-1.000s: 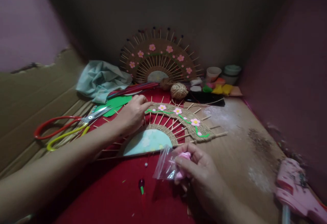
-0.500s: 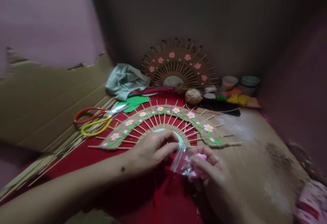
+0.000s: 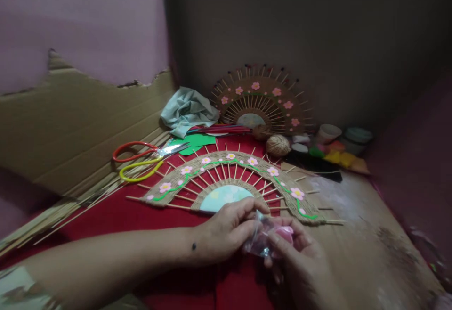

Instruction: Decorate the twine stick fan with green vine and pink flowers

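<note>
A small clear plastic bag [image 3: 260, 240] with pink clay [image 3: 284, 233] in it is held between both hands, low in the middle of the view. My left hand [image 3: 231, 230] comes from the left, its fingers closed on the bag's upper left edge. My right hand [image 3: 300, 248] pinches the bag's right side, over the pink clay. Just beyond my hands lies a fan-shaped piece of sticks and woven twine [image 3: 212, 165], decorated with pink flowers and a green vine. Its pale blue half-round centre [image 3: 226, 196] is partly behind my left hand.
Scissors [image 3: 155, 157] with red and yellow handles lie at left, beside green sheets [image 3: 194, 143] and long thin sticks [image 3: 81, 201]. A second flowered fan [image 3: 261, 95] leans on the back wall. A twine ball [image 3: 278, 145], cloth [image 3: 189, 110], cup [image 3: 328, 133] and yellow packets [image 3: 341, 158] stand behind.
The view has shifted, so the fans and scissors appear further right. My left hand has moved off much of the blue centre and closer to my right hand, both still on the bag.
</note>
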Motion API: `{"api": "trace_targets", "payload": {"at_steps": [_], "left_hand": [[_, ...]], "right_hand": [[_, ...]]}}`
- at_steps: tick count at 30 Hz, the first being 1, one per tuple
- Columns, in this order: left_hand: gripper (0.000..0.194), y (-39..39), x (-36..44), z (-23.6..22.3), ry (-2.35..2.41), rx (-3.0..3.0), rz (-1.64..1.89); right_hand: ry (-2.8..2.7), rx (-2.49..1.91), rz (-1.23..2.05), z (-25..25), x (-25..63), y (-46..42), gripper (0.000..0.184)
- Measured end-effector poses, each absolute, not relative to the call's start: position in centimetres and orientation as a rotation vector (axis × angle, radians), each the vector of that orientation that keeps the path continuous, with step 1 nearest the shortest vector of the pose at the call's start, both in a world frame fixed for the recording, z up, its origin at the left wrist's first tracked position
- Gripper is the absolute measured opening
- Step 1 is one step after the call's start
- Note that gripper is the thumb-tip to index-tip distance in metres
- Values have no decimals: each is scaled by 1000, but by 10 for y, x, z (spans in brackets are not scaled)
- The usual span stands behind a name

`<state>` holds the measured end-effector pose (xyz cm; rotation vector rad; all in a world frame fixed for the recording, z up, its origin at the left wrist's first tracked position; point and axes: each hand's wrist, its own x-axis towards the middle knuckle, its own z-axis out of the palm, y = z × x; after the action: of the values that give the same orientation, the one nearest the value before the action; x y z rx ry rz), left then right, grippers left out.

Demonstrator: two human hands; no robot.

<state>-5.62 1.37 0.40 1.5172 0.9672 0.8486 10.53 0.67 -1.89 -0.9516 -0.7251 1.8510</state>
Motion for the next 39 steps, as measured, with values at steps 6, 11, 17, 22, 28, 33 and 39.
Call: {"api": "trace_targets", "payload": {"at_steps": [6, 11, 17, 22, 28, 33, 39], "left_hand": [[25, 8, -63, 4, 1053, 1786, 864], [27, 3, -67, 7, 1082, 1871, 891], [27, -1, -71, 8, 1010, 1892, 881], [21, 0, -71, 5, 1033, 1816, 909], [18, 3, -70, -1, 989, 1720, 905], [16, 3, -70, 1, 1016, 1717, 946], [18, 3, -72, 4, 1004, 1712, 913]], "right_hand": [[-744, -1043, 1816, -12, 103, 5, 34], [-697, -1012, 1856, -13, 102, 8, 31], [-782, -1028, 1839, -17, 105, 9, 32], [-797, -1011, 1839, -16, 103, 8, 32], [-912, -993, 1846, -12, 104, 8, 33], [-971, -987, 1869, -13, 106, 9, 35], [-885, -963, 1884, -18, 104, 8, 34]]}}
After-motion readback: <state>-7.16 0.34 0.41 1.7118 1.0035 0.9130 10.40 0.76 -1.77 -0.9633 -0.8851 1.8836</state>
